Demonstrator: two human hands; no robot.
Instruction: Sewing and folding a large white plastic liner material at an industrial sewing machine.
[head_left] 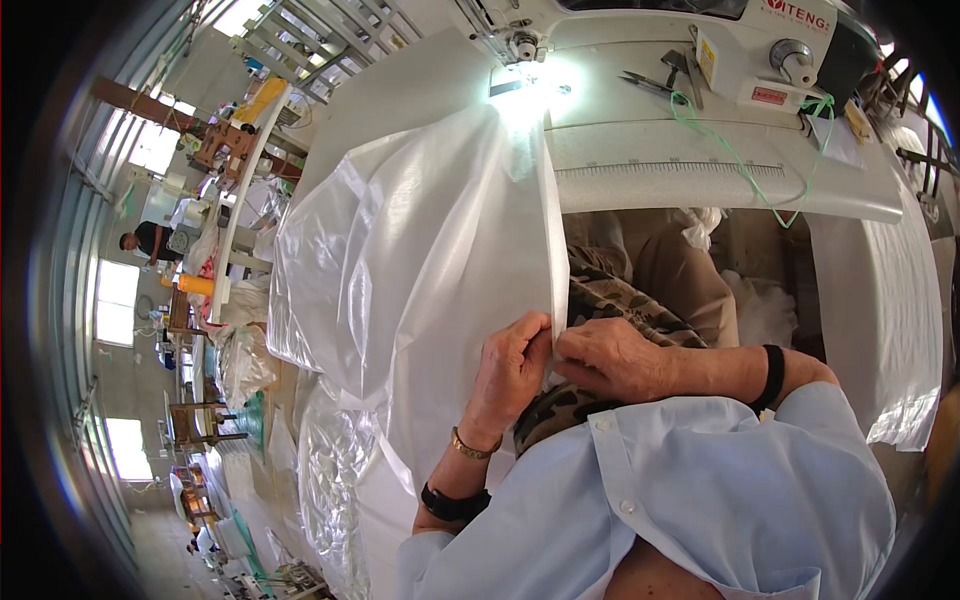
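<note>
One glossy translucent white sheet (450, 250), plastic-looking, creased; its far end at the brightly lit needle area of a white industrial sewing machine (740, 50), its body draped over the left part of a pale grey work table (620, 140) and down toward the wearer; its right border a narrow folded white edge (556, 250), running from the needle area down to the two hands; one left hand (513, 368), fingers curled and pinching the folded edge, fingertips partly hidden; one right hand (617, 360), just beside it, fingers bent and gathered, pinching the same edge from the right; on the left wrist, one gold-coloured metal band (472, 446) and one black strap (455, 503); on the right arm, one black band (770, 377); below the hands, one light blue buttoned shirt (700, 450); across the lap, one camouflage-patterned cloth (620, 305); on the table, right of the needle, small dark hand tools (675, 62) and a loose length of green thread (822, 103); along the table's near side, one printed measuring scale (670, 167).
</note>
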